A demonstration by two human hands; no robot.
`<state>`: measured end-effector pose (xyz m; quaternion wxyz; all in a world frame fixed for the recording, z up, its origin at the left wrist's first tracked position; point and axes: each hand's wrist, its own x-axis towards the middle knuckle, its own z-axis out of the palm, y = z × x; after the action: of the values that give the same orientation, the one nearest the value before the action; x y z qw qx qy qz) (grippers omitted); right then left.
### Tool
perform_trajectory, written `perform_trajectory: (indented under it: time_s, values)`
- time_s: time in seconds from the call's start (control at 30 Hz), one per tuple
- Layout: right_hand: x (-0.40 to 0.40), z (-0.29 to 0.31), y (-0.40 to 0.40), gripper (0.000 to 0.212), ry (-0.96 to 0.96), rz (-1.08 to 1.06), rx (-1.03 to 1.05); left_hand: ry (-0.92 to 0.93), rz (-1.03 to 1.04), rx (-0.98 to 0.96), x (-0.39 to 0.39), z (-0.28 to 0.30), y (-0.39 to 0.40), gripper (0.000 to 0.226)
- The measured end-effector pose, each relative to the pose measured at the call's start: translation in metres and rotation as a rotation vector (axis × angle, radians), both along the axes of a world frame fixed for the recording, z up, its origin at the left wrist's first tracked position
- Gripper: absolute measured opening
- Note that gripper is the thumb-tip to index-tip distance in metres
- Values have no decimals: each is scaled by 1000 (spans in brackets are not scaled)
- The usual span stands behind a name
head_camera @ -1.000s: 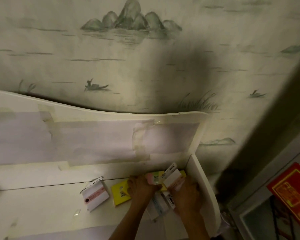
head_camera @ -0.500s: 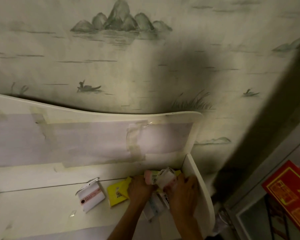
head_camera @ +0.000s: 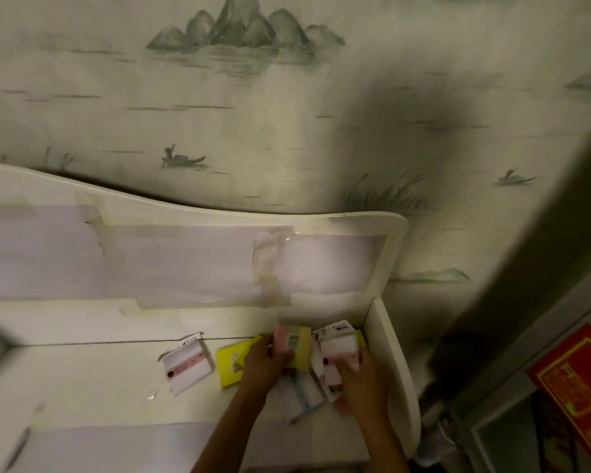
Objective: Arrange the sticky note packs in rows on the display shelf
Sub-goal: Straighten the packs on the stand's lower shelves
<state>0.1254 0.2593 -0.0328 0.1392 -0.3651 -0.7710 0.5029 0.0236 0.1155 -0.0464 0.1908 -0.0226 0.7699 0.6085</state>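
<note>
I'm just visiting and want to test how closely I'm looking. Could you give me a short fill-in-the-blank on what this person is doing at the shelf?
1. The left hand grips a pack that is pink and ____.
2. The white pack with a pink stripe lies alone, touched by ____ hand.
3. Both hands work beside the shelf's ____ side panel.
4. The right hand holds a ____ pack.

Missing words: yellow; neither; right; white

The pink-and-yellow pack (head_camera: 292,346) was lifted a little in the left hand (head_camera: 265,365). The white pack (head_camera: 336,353) was drawn back from the corner by the right hand (head_camera: 364,384), which had covered it half a second earlier.
</note>
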Motion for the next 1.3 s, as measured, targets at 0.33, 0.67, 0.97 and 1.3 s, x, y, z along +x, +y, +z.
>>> perform_trajectory:
  time_s: [0.33,0.67,0.97,1.3]
  values:
    - [-11,9,-36,29,257,109,-547,22,195,255,26,45,-97,21]
    - [-29,20,-147,25,251,400,-746,102,402,288,53,65,-223,26]
    - [-8,45,-299,25,234,564,-746,157,550,292,107,74,-377,26]
    - [31,59,-529,27,165,726,-736,233,693,316,167,81,-602,25]
